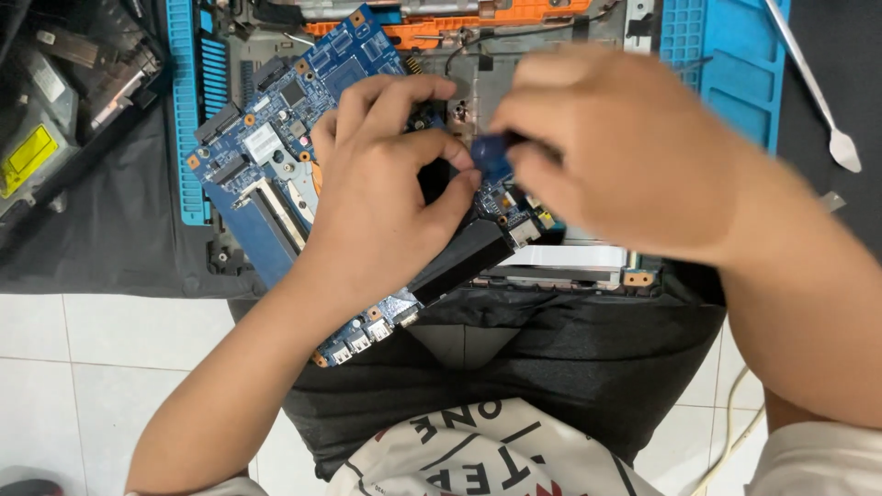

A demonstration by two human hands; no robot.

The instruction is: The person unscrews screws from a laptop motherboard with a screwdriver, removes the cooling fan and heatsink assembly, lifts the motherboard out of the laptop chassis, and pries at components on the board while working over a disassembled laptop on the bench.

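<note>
left hand [386, 184] rests on a blue circuit board [276, 156], its grip curled loosely – right hand [625, 156], blurred, has its grip clamped on a blue tool handle [491, 156] at centre.

A circuit board [276, 174] lies tilted across an opened laptop chassis [551, 83], its connector edge nearest the person and overhanging the chassis front. The chassis rests on a ribbed work mat [735, 73], which lies on a cloth [110, 230] spread over the tiled floor [92, 367]. The left hand [386, 193] sits on the middle of the board; the right hand [616, 156] is just beside it to the right, with a small tool handle [491, 156] between them. A metal spudger [818, 92] lies at far right, beyond the mat. Removed parts [64, 101] lie at far left.
</note>
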